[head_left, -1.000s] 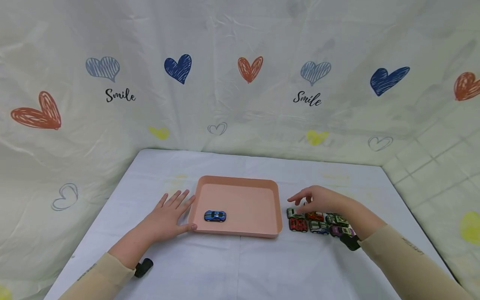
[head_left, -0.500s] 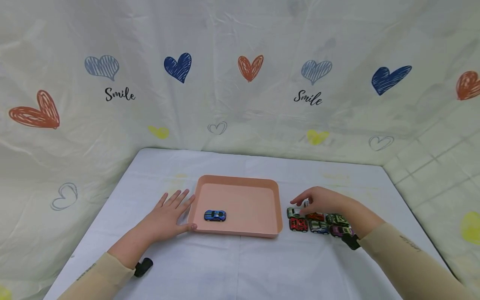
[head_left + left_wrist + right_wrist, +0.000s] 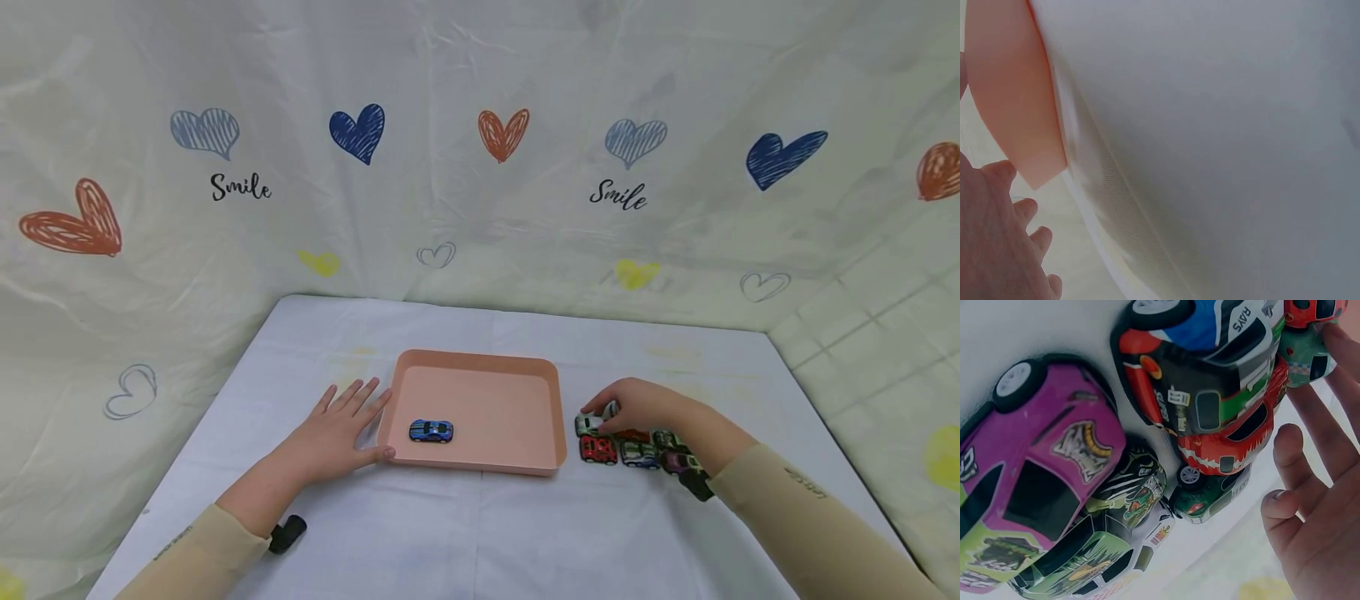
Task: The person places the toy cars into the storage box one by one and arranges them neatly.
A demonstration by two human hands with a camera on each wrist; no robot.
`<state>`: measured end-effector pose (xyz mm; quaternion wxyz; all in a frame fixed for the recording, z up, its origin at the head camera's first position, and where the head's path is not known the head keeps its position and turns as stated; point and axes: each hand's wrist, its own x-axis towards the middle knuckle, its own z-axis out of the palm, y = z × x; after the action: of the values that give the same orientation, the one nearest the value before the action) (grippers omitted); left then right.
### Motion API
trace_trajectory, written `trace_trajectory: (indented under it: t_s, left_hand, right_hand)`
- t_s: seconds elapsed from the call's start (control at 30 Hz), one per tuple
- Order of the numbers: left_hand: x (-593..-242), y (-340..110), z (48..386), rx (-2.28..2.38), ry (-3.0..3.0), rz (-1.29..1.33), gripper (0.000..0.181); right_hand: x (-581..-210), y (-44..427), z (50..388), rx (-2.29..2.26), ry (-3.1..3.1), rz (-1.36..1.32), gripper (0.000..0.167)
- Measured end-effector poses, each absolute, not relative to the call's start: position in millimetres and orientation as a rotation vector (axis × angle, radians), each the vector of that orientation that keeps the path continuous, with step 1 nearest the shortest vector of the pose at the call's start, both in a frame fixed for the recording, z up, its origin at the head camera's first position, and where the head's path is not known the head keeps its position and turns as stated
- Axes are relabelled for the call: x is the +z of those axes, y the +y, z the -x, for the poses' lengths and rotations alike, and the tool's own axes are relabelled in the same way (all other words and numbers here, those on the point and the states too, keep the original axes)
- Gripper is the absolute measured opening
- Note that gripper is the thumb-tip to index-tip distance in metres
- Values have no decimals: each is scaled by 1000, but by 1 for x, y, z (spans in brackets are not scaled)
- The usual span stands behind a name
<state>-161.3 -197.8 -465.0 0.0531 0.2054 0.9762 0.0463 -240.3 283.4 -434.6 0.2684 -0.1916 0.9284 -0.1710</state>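
The right hand is pinching a pale-green toy car beneath it. The spread left hand is touching a pink plastic tray.

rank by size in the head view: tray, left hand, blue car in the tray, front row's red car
Largest to smallest:
Pink tray
Left hand
Blue car and red car, too alike to rank
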Motion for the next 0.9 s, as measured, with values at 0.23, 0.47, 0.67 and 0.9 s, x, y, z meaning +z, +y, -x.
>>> trace_trajectory:
  t_s: [0.23,0.47,0.67,0.9]
  left_hand:
    - [-464,-198,161,144,2965,-620,95]
    - [-467,-198,163,177,2959,-612,96]
    - [-469,-198,163,194,2980,-633,97]
    - [-468,-198,162,188,2968,-607,95]
  right_hand:
    - [-434,283,239,-407,2524,585,32]
    - [-435,279,240,-438,2513,591,29]
    - [-434,277,242,-470,2470,565,30]
    - [-431,275,245,-470,2438,585,33]
